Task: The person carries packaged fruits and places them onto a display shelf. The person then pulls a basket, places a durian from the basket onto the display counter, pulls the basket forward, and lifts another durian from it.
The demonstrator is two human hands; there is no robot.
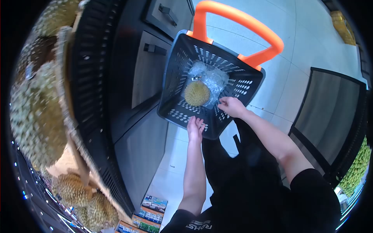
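Note:
A spiky durian (197, 93) rests in the bottom of a dark grey shopping basket (248, 79) with an orange handle (243, 17). Beside and behind it lies crumpled clear plastic (216, 80). My left hand (195, 128) is over the basket's near side, its fingers loosely bent and apart, with nothing visible in them. To the right, my right hand (232, 106) reaches over the rim near the plastic, fingers curled together. Whether anything is pinched in it cannot be made out. Neither hand touches the durian.
On the left, a stand holds several durians (37, 116) above dark cabinets with drawers (149, 66). A dark-framed panel (326, 112) stands at the right, with green fruit (355, 169) beyond it. Packaged goods (149, 213) sit on a low shelf. Pale tiles (272, 35) cover the floor.

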